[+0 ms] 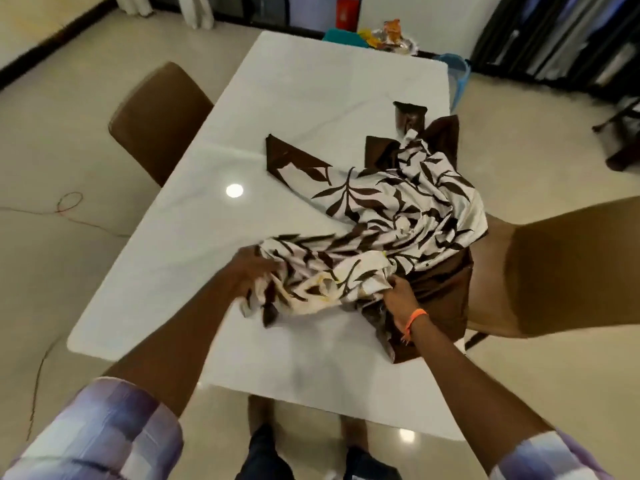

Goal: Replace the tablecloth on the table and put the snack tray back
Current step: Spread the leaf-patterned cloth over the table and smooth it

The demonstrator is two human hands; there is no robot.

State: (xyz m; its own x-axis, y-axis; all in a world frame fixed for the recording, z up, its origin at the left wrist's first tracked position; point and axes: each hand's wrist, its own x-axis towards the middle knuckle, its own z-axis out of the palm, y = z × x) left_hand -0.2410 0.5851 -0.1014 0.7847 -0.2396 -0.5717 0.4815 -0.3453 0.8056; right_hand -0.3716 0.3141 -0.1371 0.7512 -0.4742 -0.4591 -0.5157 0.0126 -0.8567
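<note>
The leaf-print tablecloth (388, 220) lies crumpled in a heap on the near right part of the white marble-look table (277, 109), its brown border spilling over the right edge toward the brown chair (554, 271) there; my left hand (254, 271) is clenched into the near left bunch of cloth, and my right hand (401, 296), the wrist with the orange band (415, 318), is grasping a fold at the near right; both grips are closed on fabric. I judge the step to be opening the heap out across the bare top; to do it well I want to find a true hem or corner in each hand rather than a mid-cloth wad, lift the cloth clear, then spread my hands apart and cast it toward the far end so the print lands face up and the overhang comes even on both sides. The snack tray (391, 38) waits beyond the far end, well apart; a second brown chair (156, 123) stands at the left side, out of the way.
</note>
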